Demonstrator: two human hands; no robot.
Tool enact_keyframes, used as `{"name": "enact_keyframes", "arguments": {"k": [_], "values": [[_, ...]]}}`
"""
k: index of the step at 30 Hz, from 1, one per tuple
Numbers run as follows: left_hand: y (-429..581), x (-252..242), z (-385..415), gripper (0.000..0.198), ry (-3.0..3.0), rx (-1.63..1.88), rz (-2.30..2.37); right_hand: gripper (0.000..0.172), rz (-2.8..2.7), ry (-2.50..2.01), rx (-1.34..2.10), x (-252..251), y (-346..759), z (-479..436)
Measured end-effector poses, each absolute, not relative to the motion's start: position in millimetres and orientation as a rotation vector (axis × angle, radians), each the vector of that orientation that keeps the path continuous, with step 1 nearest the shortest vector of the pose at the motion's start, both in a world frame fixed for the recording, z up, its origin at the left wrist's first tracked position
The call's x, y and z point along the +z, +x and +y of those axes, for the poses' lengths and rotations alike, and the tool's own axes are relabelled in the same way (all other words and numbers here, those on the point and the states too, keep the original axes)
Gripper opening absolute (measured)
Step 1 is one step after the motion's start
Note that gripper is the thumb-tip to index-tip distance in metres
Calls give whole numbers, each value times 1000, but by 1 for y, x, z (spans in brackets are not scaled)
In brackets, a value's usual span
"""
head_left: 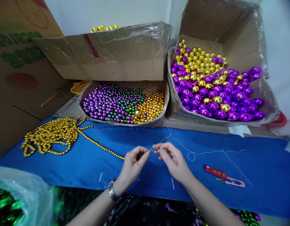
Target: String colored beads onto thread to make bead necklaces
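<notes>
Shiny beads, matt cloth and crinkled film

The desk is covered by a blue cloth (88,163), matt and smooth; on it lies a gold bead strand (50,135) with a bright metallic gloss, and a white thread (198,153), thin and dull; the cardboard boxes (112,56) are brown, matt and lined with clear, wrinkled plastic film; their loose beads (213,94) in purple, green and gold shine like mirrors; the wristwatch (112,190) looks like polished metal; the plastic bag (24,194) is cloudy and creased.
</notes>
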State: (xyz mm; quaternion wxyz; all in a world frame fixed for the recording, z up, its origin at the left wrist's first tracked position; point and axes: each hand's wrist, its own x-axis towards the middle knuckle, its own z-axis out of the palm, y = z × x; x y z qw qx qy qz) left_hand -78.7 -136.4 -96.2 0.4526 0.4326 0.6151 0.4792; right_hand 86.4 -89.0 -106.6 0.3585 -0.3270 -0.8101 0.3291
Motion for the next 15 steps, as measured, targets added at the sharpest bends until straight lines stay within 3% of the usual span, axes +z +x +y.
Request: {"name": "enact_keyframes", "arguments": {"k": [3, 8, 15], "values": [[-79, -93, -134, 19, 981, 1151, 1408, 13, -2205, -743, 715, -108, 84, -90], [-85, -96, -131, 21, 747, 1114, 1248, 18, -2387, -637, 529, -112, 81, -83], [-91, -105, -133, 24, 694, 1100, 1194, 15, -2401, -686, 565, -114, 78, -85]]}}
